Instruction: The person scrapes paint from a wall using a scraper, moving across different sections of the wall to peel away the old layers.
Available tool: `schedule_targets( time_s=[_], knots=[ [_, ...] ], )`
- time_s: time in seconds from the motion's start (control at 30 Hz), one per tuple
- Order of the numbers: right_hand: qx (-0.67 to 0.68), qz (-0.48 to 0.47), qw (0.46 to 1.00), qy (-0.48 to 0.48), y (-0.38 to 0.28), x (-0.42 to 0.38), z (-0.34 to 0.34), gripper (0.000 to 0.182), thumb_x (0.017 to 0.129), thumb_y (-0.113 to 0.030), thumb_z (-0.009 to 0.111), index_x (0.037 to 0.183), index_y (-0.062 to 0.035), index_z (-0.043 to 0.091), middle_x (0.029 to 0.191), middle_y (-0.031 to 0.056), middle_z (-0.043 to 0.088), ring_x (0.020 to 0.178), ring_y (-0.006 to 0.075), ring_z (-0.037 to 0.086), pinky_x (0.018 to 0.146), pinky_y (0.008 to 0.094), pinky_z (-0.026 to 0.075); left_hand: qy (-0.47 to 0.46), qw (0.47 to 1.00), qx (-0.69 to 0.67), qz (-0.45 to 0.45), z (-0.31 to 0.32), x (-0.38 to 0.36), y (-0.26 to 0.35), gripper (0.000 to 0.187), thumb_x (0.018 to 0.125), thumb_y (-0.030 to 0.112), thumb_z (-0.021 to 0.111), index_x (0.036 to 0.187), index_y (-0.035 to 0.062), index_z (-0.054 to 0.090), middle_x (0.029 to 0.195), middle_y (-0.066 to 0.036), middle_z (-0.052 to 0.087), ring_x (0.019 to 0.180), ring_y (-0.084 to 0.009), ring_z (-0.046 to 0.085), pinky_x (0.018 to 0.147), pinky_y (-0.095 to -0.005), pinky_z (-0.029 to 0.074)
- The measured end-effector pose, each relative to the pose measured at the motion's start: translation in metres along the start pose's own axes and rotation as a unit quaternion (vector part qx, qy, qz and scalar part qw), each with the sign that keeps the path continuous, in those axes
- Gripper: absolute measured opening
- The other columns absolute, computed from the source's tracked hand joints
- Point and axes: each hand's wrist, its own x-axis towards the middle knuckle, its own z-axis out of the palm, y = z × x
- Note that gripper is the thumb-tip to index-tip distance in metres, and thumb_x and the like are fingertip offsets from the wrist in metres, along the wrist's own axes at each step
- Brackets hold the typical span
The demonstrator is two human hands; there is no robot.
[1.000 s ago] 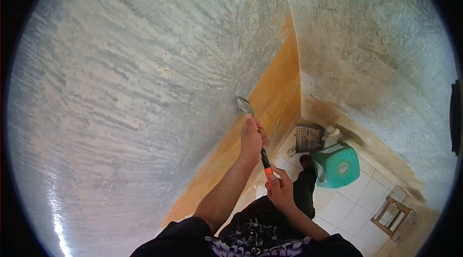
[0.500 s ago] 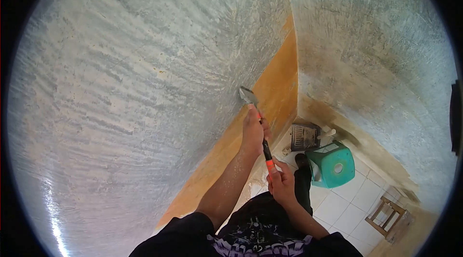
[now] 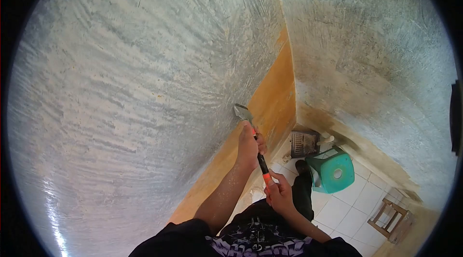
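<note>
A scraper (image 3: 262, 162) with a black and orange handle slants up toward the wall (image 3: 120, 88) on the left. Its flat metal blade (image 3: 242, 112) lies at the border between the grey scraped surface and a band of orange paint (image 3: 273, 86). My left hand (image 3: 248, 148) wraps the handle just behind the blade, thumb pointing up along it. Lower down, my right hand (image 3: 280, 193) grips the orange end of the handle. Pale dust specks cover my left forearm.
A green plastic stool (image 3: 336, 172) stands on the white tiled floor (image 3: 333, 211), beside my foot. Behind it, a dark slotted dustpan-like object (image 3: 304, 144) lies near the corner. A small wooden frame (image 3: 388, 218) is at lower right, by the right wall (image 3: 366, 54).
The scraper blade has moved down and slightly left in the view, along the paint border. Both hands have shifted with it, keeping their grip. The view has tilted slightly.
</note>
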Motion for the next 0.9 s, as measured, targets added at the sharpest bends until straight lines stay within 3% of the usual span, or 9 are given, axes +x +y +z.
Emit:
schedule_targets(
  time_s=[0.13,0.23,0.4,0.57,0.63,0.73,0.9],
  knots=[
    [-0.009,0.012,0.999,0.031,-0.015,0.020,-0.008,0.036,0.103,-0.025,0.049,0.137,-0.0126,0.047,0.065,0.0026,0.051,0.043,0.0072,0.043,0.039,0.0223,0.036,-0.006,1.000,0.009,0.021,0.018,0.023,0.000,0.047,0.102,0.058,0.034,0.089,0.0137,0.043,0.055,0.003,0.032,0.041,-0.0098,0.031,0.039,-0.0277,0.029],
    [-0.002,0.017,0.999,0.033,-0.025,0.022,-0.015,0.037,0.103,-0.026,0.049,0.138,-0.0128,0.046,0.065,0.0025,0.051,0.042,0.0073,0.043,0.039,0.0224,0.036,-0.002,1.000,-0.004,0.005,0.023,0.029,-0.001,0.051,0.098,0.065,0.035,0.090,0.0160,0.045,0.053,0.005,0.028,0.041,-0.0089,0.027,0.041,-0.0270,0.028],
    [0.007,0.013,1.000,0.023,-0.018,0.010,-0.004,0.038,0.103,-0.027,0.051,0.137,-0.0094,0.048,0.062,-0.0013,0.048,0.048,0.0040,0.040,0.043,0.0213,0.033,-0.011,1.000,-0.001,0.002,0.017,0.015,0.005,0.051,0.099,0.064,0.034,0.092,0.0140,0.044,0.054,0.004,0.029,0.041,-0.0090,0.028,0.041,-0.0272,0.028],
    [0.012,0.008,1.000,0.024,-0.026,0.029,-0.018,0.038,0.104,-0.025,0.048,0.139,-0.0132,0.045,0.064,0.0030,0.050,0.042,0.0068,0.041,0.038,0.0230,0.035,0.001,1.000,0.011,0.018,0.031,0.031,0.003,0.048,0.101,0.060,0.035,0.090,0.0140,0.044,0.055,0.004,0.031,0.042,-0.0092,0.029,0.041,-0.0268,0.028],
    [0.012,0.004,1.000,0.012,-0.019,0.027,-0.020,0.038,0.104,-0.024,0.048,0.140,-0.0132,0.044,0.065,0.0032,0.050,0.042,0.0068,0.040,0.039,0.0231,0.035,0.006,1.000,0.013,0.023,0.026,0.027,0.000,0.051,0.098,0.066,0.036,0.093,0.0152,0.045,0.054,0.005,0.028,0.041,-0.0084,0.027,0.042,-0.0264,0.028],
    [0.009,0.030,1.000,-0.001,-0.007,0.013,-0.014,0.041,0.104,-0.027,0.051,0.140,-0.0095,0.045,0.062,-0.0015,0.048,0.047,0.0042,0.040,0.043,0.0205,0.034,0.017,1.000,-0.002,0.021,0.008,0.009,-0.007,0.050,0.098,0.065,0.036,0.094,0.0152,0.045,0.054,0.005,0.029,0.042,-0.0082,0.026,0.042,-0.0262,0.028],
    [0.018,0.016,1.000,-0.020,0.009,-0.001,-0.006,0.040,0.104,-0.028,0.050,0.140,-0.0097,0.046,0.064,-0.0015,0.050,0.047,0.0042,0.041,0.043,0.0207,0.035,0.022,1.000,-0.018,0.011,-0.011,-0.010,-0.010,0.049,0.099,0.063,0.035,0.093,0.0152,0.046,0.054,0.005,0.029,0.042,-0.0078,0.025,0.043,-0.0262,0.027]
  ],
)
